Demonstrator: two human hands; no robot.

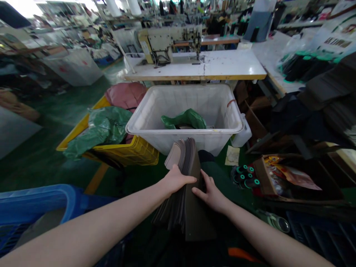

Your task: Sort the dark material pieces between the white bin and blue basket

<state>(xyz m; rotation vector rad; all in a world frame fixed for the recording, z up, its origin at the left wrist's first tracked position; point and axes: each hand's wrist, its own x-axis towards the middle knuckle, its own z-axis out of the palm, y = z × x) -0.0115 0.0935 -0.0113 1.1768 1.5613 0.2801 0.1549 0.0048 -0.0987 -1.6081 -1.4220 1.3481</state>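
A thick stack of dark grey-brown cut pieces [191,196] stands on edge in front of my body, its layers fanned at the top and lower left. My left hand [178,181] is wrapped round the stack from the left, its thumb lying across the top edge. On the right side my right hand [210,191] presses against the outer piece, thumb and fingers bent around its edge. Just beyond the stack is a large white bin [180,139] with a green plastic bag [189,118] inside.
A sewing machine [167,40] stands on a white table [222,65] behind the bin. At left are a yellow crate [139,150] and a blue basket [69,200]. Thread spools [246,178] and a cardboard box [265,178] sit at right.
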